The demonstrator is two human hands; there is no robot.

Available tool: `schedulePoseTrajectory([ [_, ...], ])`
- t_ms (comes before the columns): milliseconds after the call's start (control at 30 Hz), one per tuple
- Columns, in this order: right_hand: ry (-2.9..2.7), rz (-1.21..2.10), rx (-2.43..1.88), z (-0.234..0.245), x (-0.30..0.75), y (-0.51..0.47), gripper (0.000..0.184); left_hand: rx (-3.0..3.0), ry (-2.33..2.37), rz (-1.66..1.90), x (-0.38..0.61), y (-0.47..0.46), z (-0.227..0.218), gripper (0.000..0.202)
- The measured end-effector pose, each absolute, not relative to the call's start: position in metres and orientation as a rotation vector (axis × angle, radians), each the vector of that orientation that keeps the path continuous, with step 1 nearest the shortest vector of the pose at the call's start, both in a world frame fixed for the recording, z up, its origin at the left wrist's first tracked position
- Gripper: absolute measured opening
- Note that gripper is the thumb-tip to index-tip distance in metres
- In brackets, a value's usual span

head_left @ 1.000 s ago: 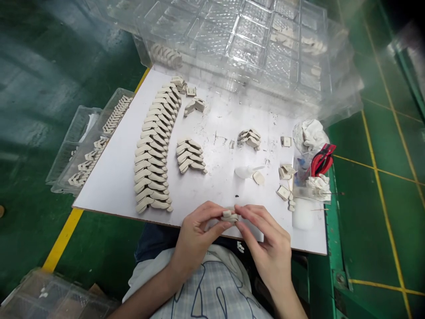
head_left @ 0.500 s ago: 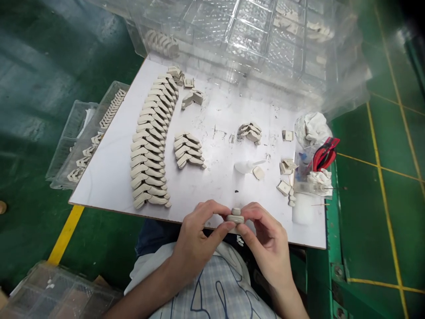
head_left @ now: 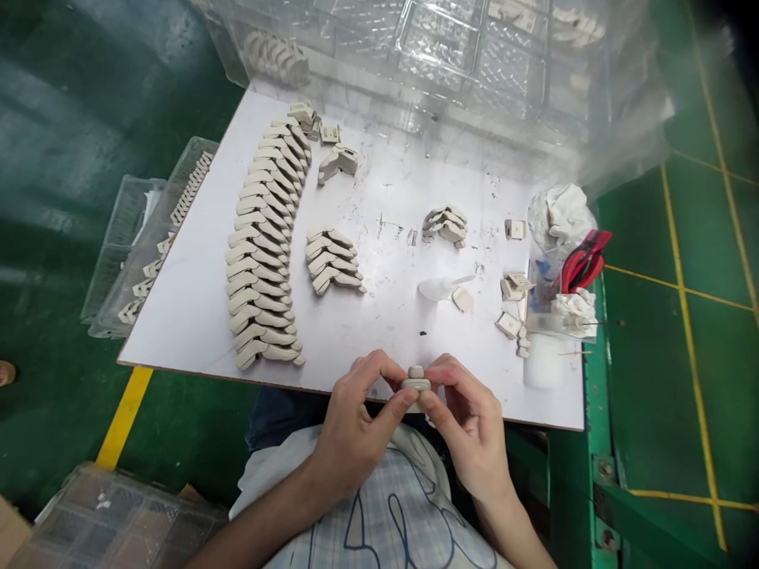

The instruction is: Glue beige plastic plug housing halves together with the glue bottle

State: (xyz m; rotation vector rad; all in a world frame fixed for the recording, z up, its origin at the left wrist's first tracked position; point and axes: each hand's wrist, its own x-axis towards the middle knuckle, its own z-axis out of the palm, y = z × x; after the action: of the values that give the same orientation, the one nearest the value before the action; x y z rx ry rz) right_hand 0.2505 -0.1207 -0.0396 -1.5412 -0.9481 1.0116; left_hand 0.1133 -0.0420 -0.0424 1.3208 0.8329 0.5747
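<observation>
White bottle (head_left: 435, 290), beige chevrons (head_left: 333, 261) beyond pinched grey piece (head_left: 416, 383)

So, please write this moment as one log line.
left hand: pinches pale part | right hand: pinches it too | white tabletop: nozzle bottle, curved row of pieces

my one camera sits on my head and looks forward and steeply down, past my shirt (head_left: 385, 514) at the bottom edge, onto the table (head_left: 379, 332). it is near enough that my left hand (head_left: 353, 419) and right hand (head_left: 474, 427) show plainly, low and about the middle of the view, yet wide enough to take in green floor (head_left: 643, 371) on both sides. the table's near edge slopes down toward the right, so my view sits a little askew to it. at the top, the clear plastic trays (head_left: 356, 83) are cut off by the frame.
</observation>
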Motion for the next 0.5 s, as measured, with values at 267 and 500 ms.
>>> schedulePoseTrajectory([
  [267, -0.913, 1.005, -1.552, -0.0403, 0.2458, -0.1206, 0.006, 1.185, 0.842, 0.566, 0.1147, -0.0454, -0.0447, 0.016],
  [500, -0.794, 1.076, -1.509, -0.0389, 0.2452, -0.1178, 0.010, 1.118, 0.816, 0.505, 0.1132, -0.0469, -0.0449, 0.012],
])
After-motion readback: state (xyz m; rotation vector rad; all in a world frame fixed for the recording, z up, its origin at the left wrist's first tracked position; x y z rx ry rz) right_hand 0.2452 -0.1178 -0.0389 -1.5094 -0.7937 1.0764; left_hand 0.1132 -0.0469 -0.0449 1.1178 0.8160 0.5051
